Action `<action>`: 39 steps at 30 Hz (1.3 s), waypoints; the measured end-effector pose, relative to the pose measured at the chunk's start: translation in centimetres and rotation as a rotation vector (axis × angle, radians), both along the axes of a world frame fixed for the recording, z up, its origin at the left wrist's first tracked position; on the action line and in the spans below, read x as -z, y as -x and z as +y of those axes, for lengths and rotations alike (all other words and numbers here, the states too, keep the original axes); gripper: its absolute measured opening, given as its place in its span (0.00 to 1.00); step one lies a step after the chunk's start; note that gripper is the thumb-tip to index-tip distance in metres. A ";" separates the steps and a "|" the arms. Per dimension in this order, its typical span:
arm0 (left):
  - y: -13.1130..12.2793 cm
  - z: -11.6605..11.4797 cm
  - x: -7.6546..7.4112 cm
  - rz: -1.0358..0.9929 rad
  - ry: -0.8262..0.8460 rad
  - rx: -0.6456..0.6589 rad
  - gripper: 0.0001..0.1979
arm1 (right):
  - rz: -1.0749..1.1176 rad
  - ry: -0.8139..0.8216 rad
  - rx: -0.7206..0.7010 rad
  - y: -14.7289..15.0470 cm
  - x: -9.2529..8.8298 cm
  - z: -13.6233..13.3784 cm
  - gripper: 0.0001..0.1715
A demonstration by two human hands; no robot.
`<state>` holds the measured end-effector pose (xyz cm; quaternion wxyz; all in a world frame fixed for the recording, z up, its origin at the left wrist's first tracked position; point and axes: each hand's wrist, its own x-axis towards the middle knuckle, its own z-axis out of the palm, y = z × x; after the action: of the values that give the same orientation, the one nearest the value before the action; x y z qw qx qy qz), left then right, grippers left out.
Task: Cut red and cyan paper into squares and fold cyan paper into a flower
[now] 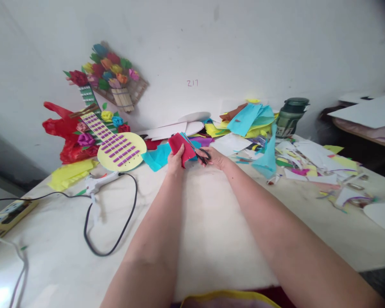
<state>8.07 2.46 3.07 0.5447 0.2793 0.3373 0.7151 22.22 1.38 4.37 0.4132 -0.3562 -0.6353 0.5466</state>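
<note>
My left hand (176, 160) pinches a piece of red paper (180, 144) and holds it up over the white table (205, 222). My right hand (213, 156) grips black-handled scissors (202, 155), whose blades reach into the red paper from the right. Both hands are closed, close together near the middle of the table's far side. Turquoise paper (158, 156) lies just behind the left hand.
A glue gun (98, 182) with a looping black cord (115, 239) lies at left, near a power strip (6, 214). A paper guitar (115, 147) with paper flowers leans on the wall. Coloured paper scraps (308, 167) and a green jar (290, 116) crowd the right.
</note>
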 end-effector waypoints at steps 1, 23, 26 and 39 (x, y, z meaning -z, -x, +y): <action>0.0 0.0 0.0 -0.016 -0.002 0.007 0.10 | 0.005 -0.012 -0.008 0.0 0.0 0.0 0.23; 0.7 0.1 0.2 -0.079 -0.020 0.071 0.09 | -0.008 -0.044 -0.058 0.2 -0.4 -0.1 0.24; 0.6 0.1 0.3 -0.099 -0.031 0.066 0.09 | -0.025 -0.039 -0.087 0.2 -0.4 0.5 0.22; 0.8 0.2 0.1 -0.113 -0.027 0.040 0.06 | -0.065 -0.056 -0.074 0.8 -0.4 1.3 0.19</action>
<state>7.25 2.63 2.95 0.5732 0.2526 0.2908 0.7233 21.40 2.72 4.76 0.3817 -0.3384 -0.6762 0.5316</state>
